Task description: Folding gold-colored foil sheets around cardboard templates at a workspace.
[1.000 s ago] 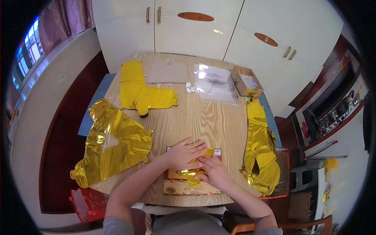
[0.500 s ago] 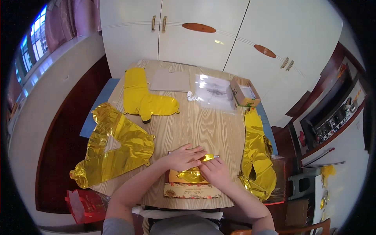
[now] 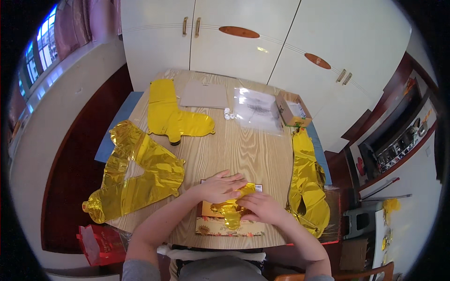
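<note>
Tabletop [image 3: 246, 157] is crowded around the edges: at the far left there's a boot-shaped gold foil balloon [image 3: 161, 107], nearer on that side a big triangular one [image 3: 157, 182] w/ an opening in it, & down the right edge a long rumpled one [image 3: 307, 196]. Far side has a beige flat sheet [image 3: 205, 95], a few small white bits [image 3: 227, 114], a clear plastic sleeve [image 3: 258, 112] & an open cardboard box [image 3: 294, 112]; white cabinets [image 3: 239, 58] close off the bkgd, & a red bag [image 3: 101, 246] sits below the left edge. Small gold foil piece [image 3: 232, 221] lies near the close edge, in front of the person, on top of a flat printed pkg [image 3: 253, 228], hiding part of it; both hands in turn block part of the foil. Left hand [image 3: 220, 186] lies palm down across it, fingers straight & slightly spread. Right hand [image 3: 264, 208] rests over its right side, fingers close together; can't tell if they pinch it. Foil's shiny, thin & creased, wood-grain top's pale w/ wavy lines, sleeve's glossy, pkg's a rectangle w/ leaf prints.
</note>
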`<action>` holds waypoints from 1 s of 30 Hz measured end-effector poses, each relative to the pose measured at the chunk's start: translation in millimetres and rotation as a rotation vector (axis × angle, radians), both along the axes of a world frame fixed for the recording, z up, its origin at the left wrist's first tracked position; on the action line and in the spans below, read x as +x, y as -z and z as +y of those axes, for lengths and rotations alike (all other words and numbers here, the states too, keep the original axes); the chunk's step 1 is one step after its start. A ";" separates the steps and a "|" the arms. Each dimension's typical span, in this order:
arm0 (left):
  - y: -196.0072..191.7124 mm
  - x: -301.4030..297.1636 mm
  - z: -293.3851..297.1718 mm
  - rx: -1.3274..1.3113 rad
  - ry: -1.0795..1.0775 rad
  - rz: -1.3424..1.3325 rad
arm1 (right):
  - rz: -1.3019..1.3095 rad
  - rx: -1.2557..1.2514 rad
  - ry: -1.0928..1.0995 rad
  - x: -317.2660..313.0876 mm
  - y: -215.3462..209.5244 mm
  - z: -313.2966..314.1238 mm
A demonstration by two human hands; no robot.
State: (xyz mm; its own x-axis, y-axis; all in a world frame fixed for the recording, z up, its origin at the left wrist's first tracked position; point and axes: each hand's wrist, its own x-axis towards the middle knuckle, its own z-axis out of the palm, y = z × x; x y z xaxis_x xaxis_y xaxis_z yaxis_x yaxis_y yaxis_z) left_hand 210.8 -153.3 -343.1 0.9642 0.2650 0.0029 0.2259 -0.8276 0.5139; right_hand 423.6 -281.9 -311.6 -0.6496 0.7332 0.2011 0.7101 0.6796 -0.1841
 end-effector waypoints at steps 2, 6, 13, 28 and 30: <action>-2.0 0.8 -0.2 -0.004 0.004 -0.001 | 0.022 0.011 -0.016 2.3 3.9 -2.6; -5.0 0.0 -1.2 -0.012 0.009 -0.005 | 0.023 0.035 -0.048 -9.0 -2.6 -9.5; -2.7 0.3 -1.2 0.029 0.009 -0.015 | -0.165 0.221 -0.065 -25.0 5.6 -19.5; -3.5 0.8 -2.7 0.059 0.004 -0.019 | 0.248 -0.209 0.276 -36.7 9.5 -24.9; -6.6 -0.3 -3.4 0.044 0.004 -0.021 | 0.271 -0.209 0.274 -38.4 14.0 -23.0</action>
